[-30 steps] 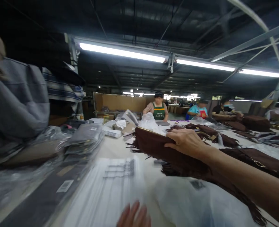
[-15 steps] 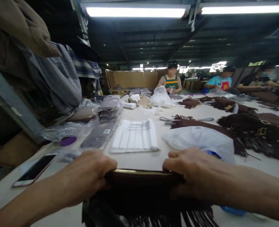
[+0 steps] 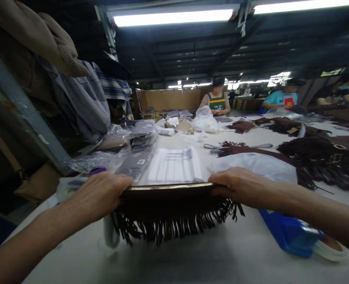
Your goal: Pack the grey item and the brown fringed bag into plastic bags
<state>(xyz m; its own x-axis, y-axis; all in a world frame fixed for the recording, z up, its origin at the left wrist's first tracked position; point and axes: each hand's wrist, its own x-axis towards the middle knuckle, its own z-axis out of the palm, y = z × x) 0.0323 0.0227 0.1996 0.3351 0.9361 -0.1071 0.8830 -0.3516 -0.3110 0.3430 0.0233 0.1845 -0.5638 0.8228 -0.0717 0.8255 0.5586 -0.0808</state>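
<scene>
Between my two hands hangs a dark brown fringed bag [image 3: 168, 203], with a gold-toothed zipper along its top edge. My left hand [image 3: 107, 191] pinches the left end of that edge, and my right hand [image 3: 232, 183] grips the right end. The fringe dangles over the white tabletop. A pale strip hangs below the bag's left end, too blurred to name. Just beyond the bag lies a stack of white sheets [image 3: 176, 165]. A clear plastic bag [image 3: 257, 165] lies behind my right hand.
Grey packs in plastic [image 3: 143, 136] are stacked on the left. Brown fringed bags [image 3: 319, 156] pile up on the right. A blue tape dispenser [image 3: 295, 234] sits by my right forearm, with a tape roll [image 3: 329, 250]. Across the table, a person in a green apron [image 3: 217, 103] works.
Both hands have lifted the bag up and away from me, and its fringe now hangs in full view. The blue dispenser has come into sight, while the phone is no longer visible.
</scene>
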